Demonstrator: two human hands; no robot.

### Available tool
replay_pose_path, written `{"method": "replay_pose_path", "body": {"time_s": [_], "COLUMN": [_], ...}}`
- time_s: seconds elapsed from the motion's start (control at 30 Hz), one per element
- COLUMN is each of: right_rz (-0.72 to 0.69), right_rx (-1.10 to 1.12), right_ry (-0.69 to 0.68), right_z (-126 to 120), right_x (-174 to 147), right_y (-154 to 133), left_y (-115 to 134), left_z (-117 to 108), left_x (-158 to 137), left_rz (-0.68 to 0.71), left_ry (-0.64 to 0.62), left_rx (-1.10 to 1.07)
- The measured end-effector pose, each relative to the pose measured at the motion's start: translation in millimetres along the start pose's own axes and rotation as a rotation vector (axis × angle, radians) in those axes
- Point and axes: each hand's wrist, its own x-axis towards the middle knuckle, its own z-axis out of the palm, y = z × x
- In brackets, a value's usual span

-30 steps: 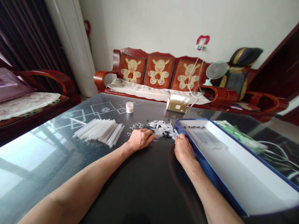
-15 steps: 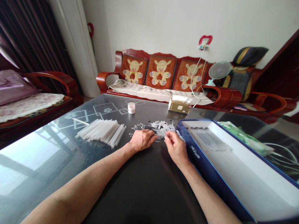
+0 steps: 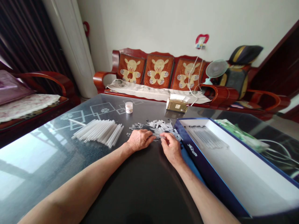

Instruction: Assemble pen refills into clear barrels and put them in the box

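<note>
My left hand rests on the dark table with its fingers curled and the thumb against them, at the near edge of a pile of thin dark-tipped rods. Close to its right, my right hand is closed in a pinch, thumb to forefinger. Whatever either hand holds is too small or hidden to make out. Beyond the fingers lies a heap of small whitish plastic pieces. Several white translucent tubes lie side by side in a stack to the left.
An open blue box, white inside, stands at the right; slim clear sticks with dark ends lie in its far part. A small white cup and a tissue box stand farther back. A green package lies behind the box.
My right hand has moved slightly left, so its fingertips are nearer my left hand. My left hand stays by the rods. The whole view has shifted a little.
</note>
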Motion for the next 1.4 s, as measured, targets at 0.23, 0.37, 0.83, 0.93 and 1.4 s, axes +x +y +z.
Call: {"method": "replay_pose_path", "body": {"time_s": [0.23,0.37,0.83,0.93,1.4], "right_rz": [-0.007,-0.066,0.453,0.449,0.449], "right_rx": [-0.030,-0.020,0.592,0.599,0.509], "right_ry": [-0.027,-0.041,-0.090,-0.088,-0.110], "right_z": [-2,-1,-5,-6,-6], "right_x": [0,0,3,3,3], "right_y": [-4,-5,1,-1,-1], "left_y": [-1,2,8,7,6], "left_z": [-1,-5,-12,-11,-7], "left_x": [0,0,5,5,1], "left_rz": [0.038,0.091,0.135,0.140,0.167], "left_ry": [-0.041,-0.093,-0.115,-0.134,-0.135], "left_rx": [0.002,0.008,-0.147,-0.161,-0.098]}}
